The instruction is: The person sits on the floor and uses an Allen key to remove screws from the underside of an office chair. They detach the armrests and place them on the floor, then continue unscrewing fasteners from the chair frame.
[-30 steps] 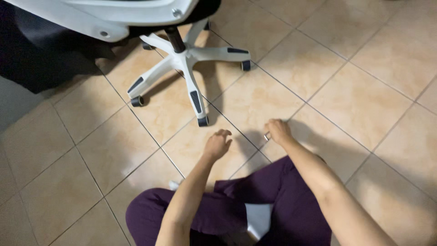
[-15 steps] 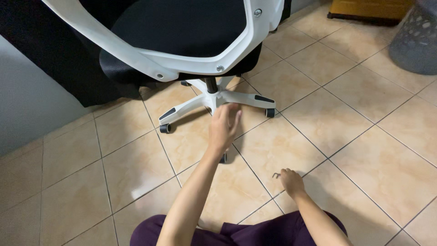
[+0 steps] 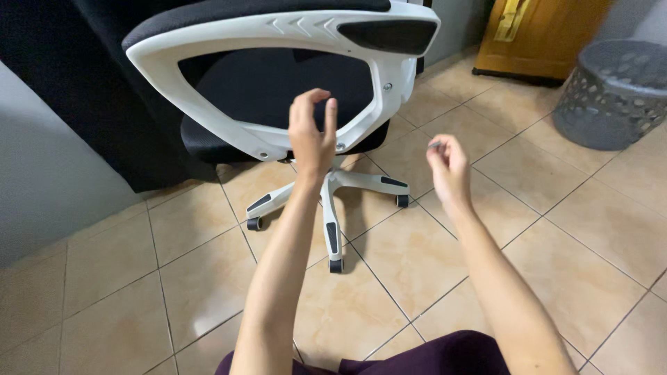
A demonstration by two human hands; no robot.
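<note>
My left hand [image 3: 311, 135] is raised in front of the white frame [image 3: 229, 31] of an office chair's back, fingers apart and holding nothing. It is just short of the frame's lower edge, near a screw [image 3: 340, 146]. My right hand [image 3: 448, 167] is up beside it, to the right of the chair. Its fingertips pinch a small metal hex key [image 3: 435, 144]. The chair has black mesh [image 3: 264, 83] and a white five-arm base [image 3: 332, 182] on black casters, standing on the tiled floor.
A grey perforated basket [image 3: 615, 94] stands at the right, with a yellow wooden cabinet [image 3: 542, 35] behind it. A dark curtain [image 3: 42, 62] and a grey wall [image 3: 42, 194] are on the left. My legs in purple trousers [image 3: 431, 357] are at the bottom edge.
My view has tilted up from the floor to the chair's back. Both hands rose: the left from near the chair's base, the right off the floor with the hex key.
</note>
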